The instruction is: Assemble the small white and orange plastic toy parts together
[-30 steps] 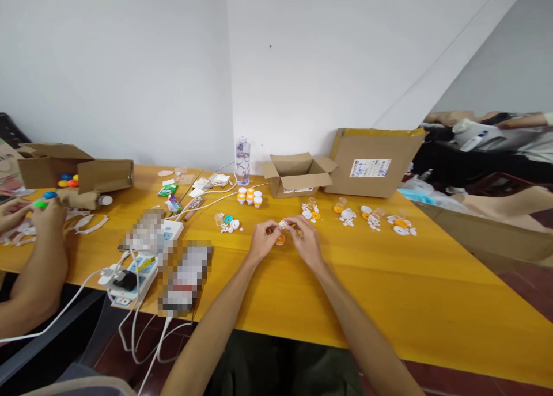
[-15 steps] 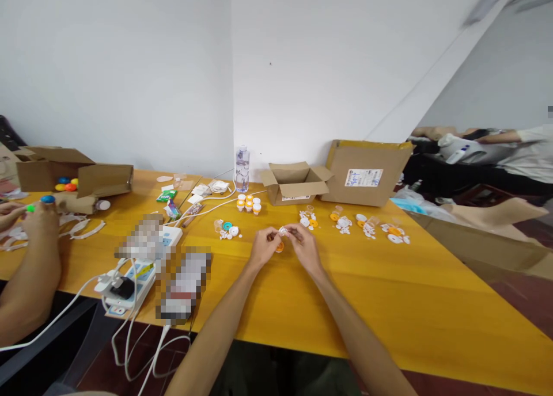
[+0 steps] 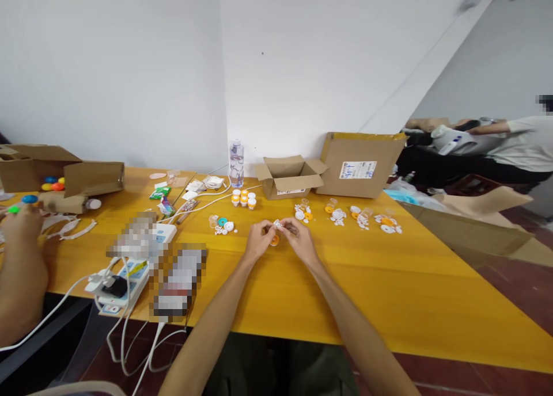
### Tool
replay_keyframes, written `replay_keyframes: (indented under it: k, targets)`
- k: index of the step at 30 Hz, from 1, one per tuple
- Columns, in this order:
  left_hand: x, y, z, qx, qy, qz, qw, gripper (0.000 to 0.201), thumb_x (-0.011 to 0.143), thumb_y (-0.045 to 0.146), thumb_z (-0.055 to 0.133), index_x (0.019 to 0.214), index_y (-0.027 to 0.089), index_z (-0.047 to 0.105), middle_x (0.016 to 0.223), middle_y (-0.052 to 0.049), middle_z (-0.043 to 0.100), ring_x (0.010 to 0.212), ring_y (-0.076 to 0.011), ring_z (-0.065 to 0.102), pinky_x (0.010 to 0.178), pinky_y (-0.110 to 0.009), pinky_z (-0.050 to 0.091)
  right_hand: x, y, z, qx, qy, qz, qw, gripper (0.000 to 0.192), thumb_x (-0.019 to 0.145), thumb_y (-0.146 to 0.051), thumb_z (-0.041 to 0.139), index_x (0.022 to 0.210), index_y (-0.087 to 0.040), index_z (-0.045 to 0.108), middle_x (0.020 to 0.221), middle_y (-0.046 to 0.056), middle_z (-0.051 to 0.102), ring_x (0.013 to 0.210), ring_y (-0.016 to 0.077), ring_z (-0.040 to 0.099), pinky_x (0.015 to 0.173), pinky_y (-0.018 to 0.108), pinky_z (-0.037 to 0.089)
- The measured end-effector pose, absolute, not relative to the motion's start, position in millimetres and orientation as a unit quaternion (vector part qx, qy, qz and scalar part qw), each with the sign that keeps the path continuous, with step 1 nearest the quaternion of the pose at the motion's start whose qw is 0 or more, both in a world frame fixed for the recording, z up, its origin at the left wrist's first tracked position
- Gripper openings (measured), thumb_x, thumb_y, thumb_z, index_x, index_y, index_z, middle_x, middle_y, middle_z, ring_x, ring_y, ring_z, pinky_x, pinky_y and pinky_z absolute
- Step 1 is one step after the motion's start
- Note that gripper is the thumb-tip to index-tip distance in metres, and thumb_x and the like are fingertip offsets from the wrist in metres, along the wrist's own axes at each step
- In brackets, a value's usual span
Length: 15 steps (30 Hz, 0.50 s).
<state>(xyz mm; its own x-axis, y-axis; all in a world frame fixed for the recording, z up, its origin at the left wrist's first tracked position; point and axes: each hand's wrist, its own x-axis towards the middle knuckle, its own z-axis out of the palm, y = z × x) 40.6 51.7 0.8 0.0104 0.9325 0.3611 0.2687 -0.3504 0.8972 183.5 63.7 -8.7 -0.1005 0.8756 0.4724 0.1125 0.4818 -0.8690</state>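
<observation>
Head view: both hands meet over the middle of the yellow wooden table. The left hand and the right hand are each closed in a pinch on a small white plastic part held between the fingertips, just above a small orange plastic disc that shows below the thumbs; whether the disc rests on the table or is held in the left hand cannot be told. By the look of it, the step in hand is fitting the white part to the orange disc, and the next move would call for lining the two up squarely and pressing them together without letting either slip.

Beyond the hands lie a row of loose white and orange plastic pieces, a cluster of small orange-and-white capped pots, an open brown cardboard box, a larger flat brown cardboard box with a white label and a clear plastic water bottle. At the left edge, another person's hand works by coloured balls.

Against the picture half a second earlier, the hands hold the same pinch on the white part; the whole scene sits a little further left and higher, which suggests the head turned slightly.
</observation>
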Motion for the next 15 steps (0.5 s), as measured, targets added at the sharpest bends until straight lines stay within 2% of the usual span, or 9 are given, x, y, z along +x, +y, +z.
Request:
replay_keyframes:
  k: [15]
  targets:
    - [32.9,52.9,7.9,0.562,0.450,0.583,0.376,0.029,0.081,0.044,0.062,0.068,0.018,0.067,0.056,0.002,0.059,0.059,-0.0142,0.054,0.061,-0.025,0.043,179.0,64.5,-6.5,-0.374,-0.582,0.422,0.586,0.030,0.075,-0.051,0.068,0.083,-0.022,0.065,0.078,0.002,0.068,0.068,0.0182,0.066,0.064,0.031,0.056]
